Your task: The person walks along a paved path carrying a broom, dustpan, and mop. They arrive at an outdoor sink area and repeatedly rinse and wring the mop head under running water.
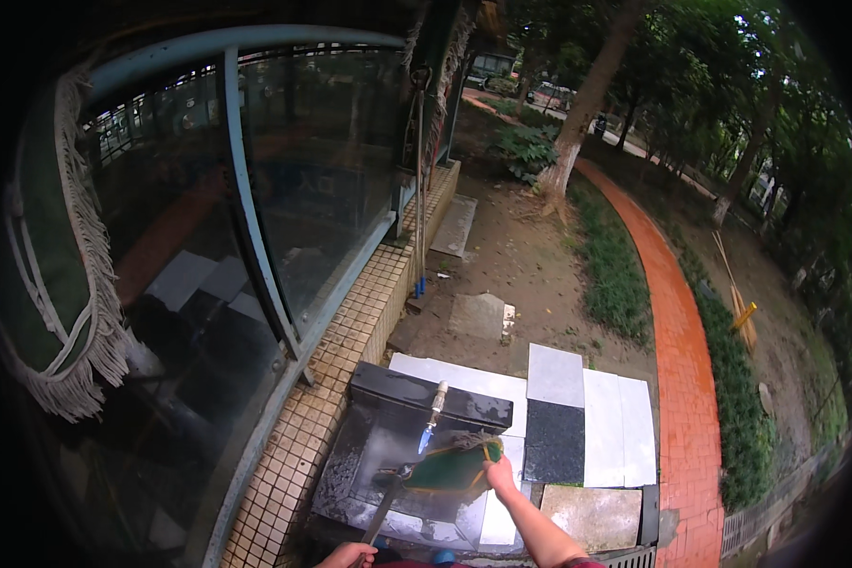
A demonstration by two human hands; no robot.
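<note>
My left hand (pixel 348 555) is closed round the metal handle (pixel 382 512) of a flat dust mop at the bottom of the view. From there the handle runs up to the mop's joint, over a dark stone wash basin (pixel 330 490). My right hand (pixel 498 474) grips the right end of the green mop head (pixel 444 468), which has yellow edging and a grey fringe along its far side. Just beyond the mop head, a tap (pixel 437 401) with a blue nozzle (pixel 425 440) points down into the basin. The head's underside is hidden.
On the left stands a glass-panelled wall (pixel 319 184) above a tiled ledge (pixel 312 419), with a fringed mop (pixel 92 298) hanging close by. Long poles (pixel 419 184) lean ahead. Paving slabs (pixel 614 426) border the basin; a red brick path (pixel 681 355) curves past on the right.
</note>
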